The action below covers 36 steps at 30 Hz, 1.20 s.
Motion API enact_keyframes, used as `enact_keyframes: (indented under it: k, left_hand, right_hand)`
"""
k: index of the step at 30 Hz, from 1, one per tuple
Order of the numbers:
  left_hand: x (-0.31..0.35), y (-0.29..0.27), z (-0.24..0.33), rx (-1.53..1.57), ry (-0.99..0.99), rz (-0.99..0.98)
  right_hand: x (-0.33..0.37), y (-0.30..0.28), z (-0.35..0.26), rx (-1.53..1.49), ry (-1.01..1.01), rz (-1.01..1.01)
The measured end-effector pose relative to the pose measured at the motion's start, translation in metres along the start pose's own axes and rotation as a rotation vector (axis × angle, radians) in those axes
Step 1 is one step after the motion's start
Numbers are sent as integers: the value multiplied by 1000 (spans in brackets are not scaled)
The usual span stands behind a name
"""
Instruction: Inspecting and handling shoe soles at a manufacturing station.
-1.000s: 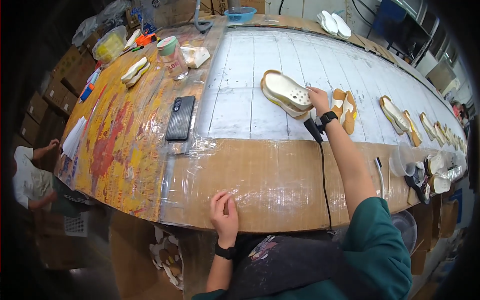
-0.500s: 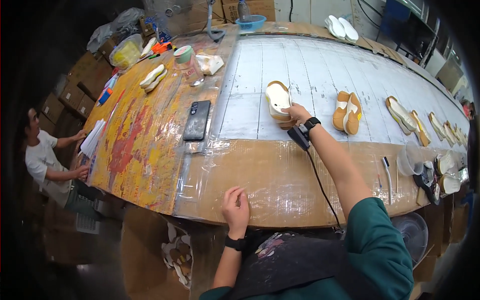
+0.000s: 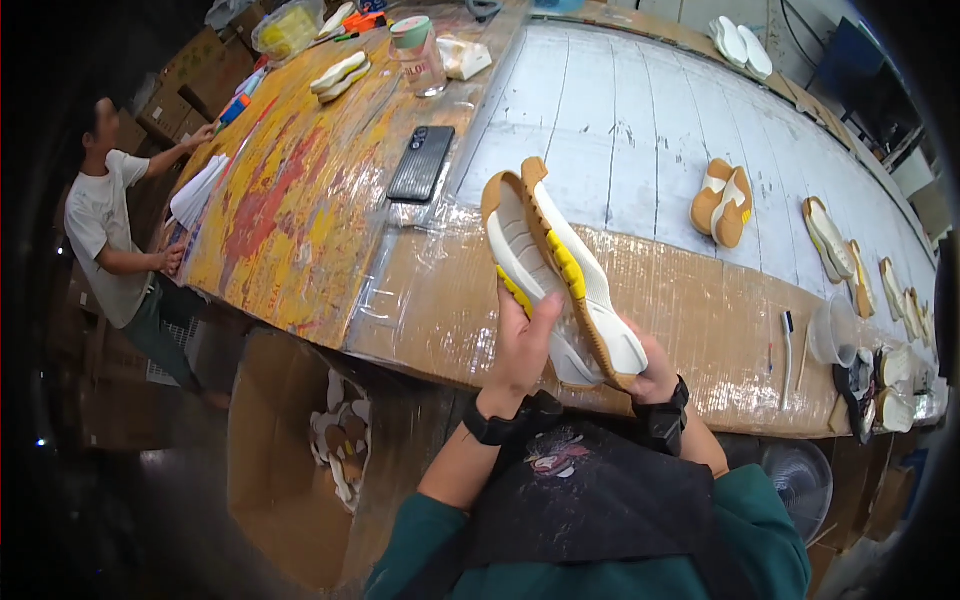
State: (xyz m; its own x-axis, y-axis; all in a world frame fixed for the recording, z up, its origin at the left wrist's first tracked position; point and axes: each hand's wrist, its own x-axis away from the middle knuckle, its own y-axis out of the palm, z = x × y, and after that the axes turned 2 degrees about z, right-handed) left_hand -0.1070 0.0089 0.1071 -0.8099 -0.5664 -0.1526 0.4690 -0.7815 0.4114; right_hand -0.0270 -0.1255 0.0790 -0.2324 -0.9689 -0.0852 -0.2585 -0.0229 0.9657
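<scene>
The left hand [image 3: 525, 345] is being clamped on one side of the left sole [image 3: 527, 252], its thumb inside; by the right hand [image 3: 655, 372], clamped on the near end with some fingers hidden, the right sole [image 3: 592, 285] is being held alongside. Both soles are being supported over the near edge of the counter [image 3: 430, 290]. The pair is apparently being compared or fitted together; an even grip and lined-up edges would be called for next. Counted: two soles are being held, two tan-and-white soles [image 3: 721, 203] are being displayed beyond, plus one phone [image 3: 421, 164] and one brush [image 3: 785, 355].
</scene>
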Motion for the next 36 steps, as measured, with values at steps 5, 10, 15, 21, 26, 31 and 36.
enact_keyframes:
  k: [5, 10, 15, 21, 26, 31, 36]
  left_hand:
    - [14, 10, -3, -32, 22, 90]
    - [29, 6, -3, -48, 16, 45]
    - [37, 20, 12, -73, -34, 42]
    - [36, 21, 9, -237, 57, 50]
    - [24, 16, 0, 203, -113, 303]
    - [19, 14, 3, 543, -295, 230]
    - [21, 19, 7, 486, -328, 277]
  right_hand:
    - [10, 6, 12, 261, -17, 223]
    - [18, 8, 17, 388, -42, 273]
    - [24, 5, 24, 464, -88, 281]
    - [27, 5, 23, 527, -106, 300]
    - [18, 21, 4, 1050, -314, 342]
    - [13, 52, 18, 1584, -723, 347]
    - [1, 56, 29, 1547, -766, 415]
